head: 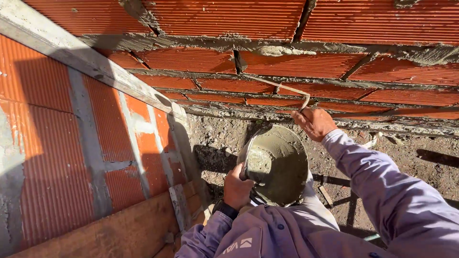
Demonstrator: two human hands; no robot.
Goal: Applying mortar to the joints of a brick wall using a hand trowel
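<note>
My left hand (237, 187) grips the rim of a bucket (287, 165) smeared with grey mortar, holding it tilted against my body. A lump of wet mortar (258, 165) sits inside near that hand. My right hand (314, 123) is closed on a thin bent metal rod (279, 86) that reaches up and left into a mortar joint of the red brick wall (306, 64) ahead. Both arms wear lilac sleeves, and a dark watch is on my left wrist.
A second ribbed red brick wall (57, 157) meets the first at a corner on the left, topped by a grey concrete strip (95, 71). A wooden board (124, 229) lies low left. Rough dirt ground (392, 162) with rubble lies below.
</note>
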